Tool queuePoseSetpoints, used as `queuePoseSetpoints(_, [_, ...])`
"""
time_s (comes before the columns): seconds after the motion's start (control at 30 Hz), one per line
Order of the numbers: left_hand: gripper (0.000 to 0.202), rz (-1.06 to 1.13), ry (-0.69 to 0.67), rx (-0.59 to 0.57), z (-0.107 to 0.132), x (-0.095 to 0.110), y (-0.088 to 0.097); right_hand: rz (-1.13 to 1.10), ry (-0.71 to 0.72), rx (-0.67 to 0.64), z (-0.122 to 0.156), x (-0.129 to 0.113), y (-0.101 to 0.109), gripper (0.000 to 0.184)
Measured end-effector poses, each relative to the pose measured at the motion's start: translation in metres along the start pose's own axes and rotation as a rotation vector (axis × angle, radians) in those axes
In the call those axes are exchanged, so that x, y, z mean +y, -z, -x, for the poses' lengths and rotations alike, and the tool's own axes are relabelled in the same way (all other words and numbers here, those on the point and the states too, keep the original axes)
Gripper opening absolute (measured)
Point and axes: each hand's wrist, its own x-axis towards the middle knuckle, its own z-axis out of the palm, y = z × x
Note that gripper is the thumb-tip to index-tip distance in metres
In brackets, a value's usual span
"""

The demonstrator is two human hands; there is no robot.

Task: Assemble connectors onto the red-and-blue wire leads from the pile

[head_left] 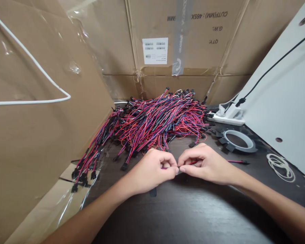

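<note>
My left hand (154, 169) and my right hand (205, 164) meet over the dark table (188, 210), fingertips pinched together on one thin red and black wire lead (234, 161). The lead runs out to the right of my right hand and ends in a small black connector. A short black piece hangs below my left hand. Just behind the hands lies a large heap of red, blue and black wire leads (157, 118) with black connectors.
Cardboard boxes (183, 44) wall in the back and left. A roll of black tape (237, 140) with cut strips, a white power strip (228, 115) and white rubber bands (281, 166) lie at the right, beside a white panel (284, 91).
</note>
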Motion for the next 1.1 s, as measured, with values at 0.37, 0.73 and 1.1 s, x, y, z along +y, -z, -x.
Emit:
queuePoseSetpoints(0.37, [0.014, -0.017, 0.001, 0.009, 0.0006, -0.0006, -0.0007, 0.129, 0.116, 0.046, 0.002, 0.0044, -0.0041, 0.012])
queuePoseSetpoints(0.73, [0.012, -0.007, -0.012, -0.045, 0.0007, -0.0005, 0.0013, 0.176, 0.227, -0.004, 0.0018, 0.0029, -0.0022, 0.011])
queuePoseSetpoints(1.1, [0.011, 0.028, 0.008, -0.06, 0.001, 0.0004, 0.0005, 0.054, 0.089, -0.025, 0.0014, 0.001, -0.0024, 0.016])
